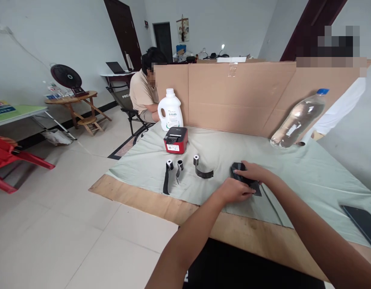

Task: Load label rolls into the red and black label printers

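A small black boxy device [238,167], its exact kind unclear, rests on the cloth at the right of centre. My right hand [254,171] is closed over its far side and top. In front of it, my left hand [237,190] has its fingers curled together at a dark strip [257,188] that sticks out from the device's near right side. Fingers partly hide both the strip and the device. To the left lie three small rolls with dark strips unrolled: one roll [169,164], a second [180,164] beside it, and a third [196,160] nearer my hands.
A red and black label printer [176,140] stands before a white jug [170,110]. Cardboard [227,100] walls the back. A clear bottle [298,120] leans at right; a phone [361,222] lies at the right edge. One person [143,88] sits beyond; another stands behind the cardboard.
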### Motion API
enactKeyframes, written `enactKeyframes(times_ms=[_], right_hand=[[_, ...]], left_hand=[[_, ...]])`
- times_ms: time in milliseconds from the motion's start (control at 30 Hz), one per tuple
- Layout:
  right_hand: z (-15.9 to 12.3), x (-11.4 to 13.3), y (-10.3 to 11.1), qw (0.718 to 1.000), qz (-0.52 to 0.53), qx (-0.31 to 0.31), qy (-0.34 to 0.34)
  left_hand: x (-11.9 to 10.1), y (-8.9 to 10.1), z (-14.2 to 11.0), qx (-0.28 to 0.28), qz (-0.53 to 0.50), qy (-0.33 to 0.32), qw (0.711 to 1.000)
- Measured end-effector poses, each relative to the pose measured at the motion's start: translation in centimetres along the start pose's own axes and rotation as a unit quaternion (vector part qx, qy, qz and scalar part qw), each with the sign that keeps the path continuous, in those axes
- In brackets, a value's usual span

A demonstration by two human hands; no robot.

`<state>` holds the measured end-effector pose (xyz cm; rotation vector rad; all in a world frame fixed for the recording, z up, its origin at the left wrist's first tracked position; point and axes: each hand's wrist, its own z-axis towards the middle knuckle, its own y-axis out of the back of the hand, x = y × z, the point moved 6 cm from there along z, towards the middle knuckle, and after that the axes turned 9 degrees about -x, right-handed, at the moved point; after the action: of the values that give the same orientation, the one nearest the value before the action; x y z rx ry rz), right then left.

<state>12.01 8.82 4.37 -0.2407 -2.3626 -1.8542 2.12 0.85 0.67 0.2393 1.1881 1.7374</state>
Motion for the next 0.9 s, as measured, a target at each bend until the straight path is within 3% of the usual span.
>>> enactKeyframes(times_ms=[133, 333, 500, 633, 767, 900], right_hand=[[0.5, -2.0, 0.8, 0.987, 0.100, 0.109, -0.063], [0.6, -2.3, 1.7, 0.979, 0.077, 0.145, -0.121], [0.5, -1.4, 3.8, 0.981, 0.065, 0.129, -0.130], [1.8, -1.1, 6.0, 0.992, 0.033, 0.069, -0.104], [3.5, -0.4, 5.1, 0.994, -0.071, 0.047, -0.070], [3.6, 0.2, 3.8, 0.993, -0.087, 0.047, -0.067]], left_hand=[[0.0, 0.2, -0.1, -0.001, -0.021, 0.008, 1.000], [0.0, 0.4, -0.3, 0.001, -0.047, 0.010, 0.999], [0.1, 0.4, -0.3, -0.001, -0.045, 0.015, 0.999], [0.1, 0.4, -0.2, -0.004, -0.042, 0.016, 0.999], [0.0, 0.3, -0.2, -0.001, -0.039, 0.014, 0.999], [0.0, 0.3, -0.2, 0.005, -0.033, 0.025, 0.999]])
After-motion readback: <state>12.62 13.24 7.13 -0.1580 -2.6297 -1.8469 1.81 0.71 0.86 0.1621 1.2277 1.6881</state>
